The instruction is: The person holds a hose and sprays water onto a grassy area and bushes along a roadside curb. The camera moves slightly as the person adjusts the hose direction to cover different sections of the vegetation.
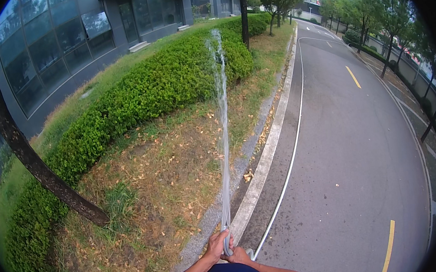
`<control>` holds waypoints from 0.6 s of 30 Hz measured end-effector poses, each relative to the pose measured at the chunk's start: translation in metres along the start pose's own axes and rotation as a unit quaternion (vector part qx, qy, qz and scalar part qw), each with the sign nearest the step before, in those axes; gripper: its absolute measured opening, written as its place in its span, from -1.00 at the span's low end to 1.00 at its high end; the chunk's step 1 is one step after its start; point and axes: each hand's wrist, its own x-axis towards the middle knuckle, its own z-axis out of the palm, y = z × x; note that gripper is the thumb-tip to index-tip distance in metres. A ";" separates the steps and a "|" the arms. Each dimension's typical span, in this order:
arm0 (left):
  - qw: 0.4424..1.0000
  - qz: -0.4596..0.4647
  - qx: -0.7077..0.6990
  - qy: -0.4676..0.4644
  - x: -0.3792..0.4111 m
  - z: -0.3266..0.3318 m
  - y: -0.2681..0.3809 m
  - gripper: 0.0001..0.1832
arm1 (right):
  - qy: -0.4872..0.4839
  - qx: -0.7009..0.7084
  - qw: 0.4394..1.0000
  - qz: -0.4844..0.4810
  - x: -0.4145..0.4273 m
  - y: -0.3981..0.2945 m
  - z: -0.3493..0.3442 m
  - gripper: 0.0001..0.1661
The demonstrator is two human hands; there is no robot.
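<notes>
My left hand (pixel 214 246) grips a grey garden hose (pixel 227 246) close to its mouth, with the thumb along the top. Just behind it, my right hand (pixel 238 255) is closed around the same hose lower down. A stream of water (pixel 224 135) leaves the hose end, runs forward over the grass strip and breaks into drops before a clipped green hedge (pixel 159 84). Past my right wrist the hose bends down to the road, where a long pale length of hose (pixel 288 176) lies beside the curb.
A stone curb (pixel 268 157) divides leaf-strewn grass (pixel 159 180) from the asphalt road (pixel 344 156). One leaning tree trunk (pixel 46 176) rises at left, another trunk (pixel 244 13) stands farther ahead. A glass-fronted building (pixel 65 40) lies behind the hedge.
</notes>
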 end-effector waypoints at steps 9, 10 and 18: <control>1.000 -0.017 0.016 -0.001 0.003 0.000 -0.001 -0.66 | -0.026 0.011 1.000 0.002 -0.016 -0.029 -0.011 -0.52; 1.000 -0.018 0.018 -0.002 0.004 0.000 -0.002 -0.66 | -0.027 0.006 1.000 0.009 -0.017 -0.029 -0.012 -0.51; 0.999 -0.024 0.020 -0.010 0.008 0.002 -0.005 -0.65 | -0.031 -0.019 0.999 0.025 -0.011 -0.015 -0.011 -0.43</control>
